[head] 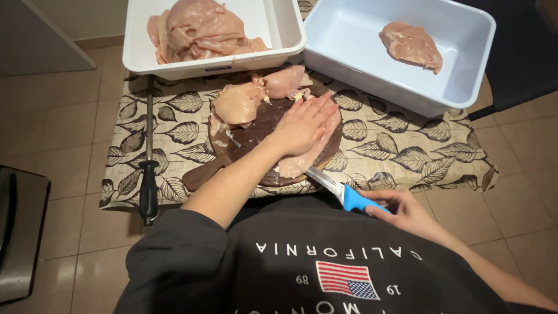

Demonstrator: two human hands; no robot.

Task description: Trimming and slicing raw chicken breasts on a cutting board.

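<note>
Both hands work: left hand (302, 125) fingers flat on chicken breast (302, 158), right hand (401, 210) fingers gripping knife (340, 192).

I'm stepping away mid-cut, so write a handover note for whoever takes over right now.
Left hand: flat, pressing a raw chicken breast onto the round wooden board.
Right hand: grip closed on the blue-handled knife, blade entering the breast's near edge.
More pieces sit at the board's far side.
White tub at far left holds a pile of chicken; blue tub at right holds one piece.
Sharpening steel lies left of the board.
Done: one piece in the blue tub. Left: this cut, the rest.
</note>
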